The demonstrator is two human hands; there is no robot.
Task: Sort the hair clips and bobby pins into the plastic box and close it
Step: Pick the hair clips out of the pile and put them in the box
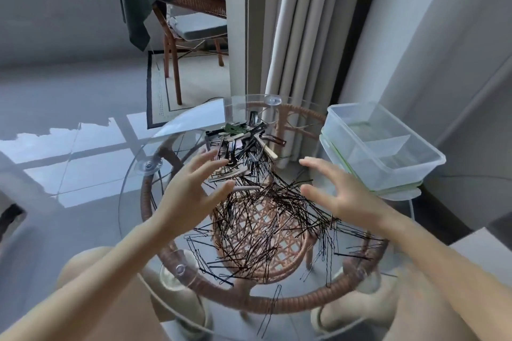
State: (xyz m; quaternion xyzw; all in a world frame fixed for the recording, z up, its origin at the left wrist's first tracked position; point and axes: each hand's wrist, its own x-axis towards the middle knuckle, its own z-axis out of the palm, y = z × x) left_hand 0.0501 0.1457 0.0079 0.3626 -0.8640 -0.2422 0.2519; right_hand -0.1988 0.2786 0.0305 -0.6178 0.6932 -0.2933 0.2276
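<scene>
Bobby pins [266, 219] lie between both empty, spread hands [194, 188].

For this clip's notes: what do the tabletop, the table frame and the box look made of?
Tabletop: clear glass, likely; it is see-through, glossy and mirrors the window. Table frame: brown woven rattan or wicker by its wrapped strands, possibly synthetic. Box: translucent plastic, slightly cloudy, with dividers showing through its walls.

Left hand [194, 188] blurred; hair clips [238, 144] partly hidden behind it
</scene>
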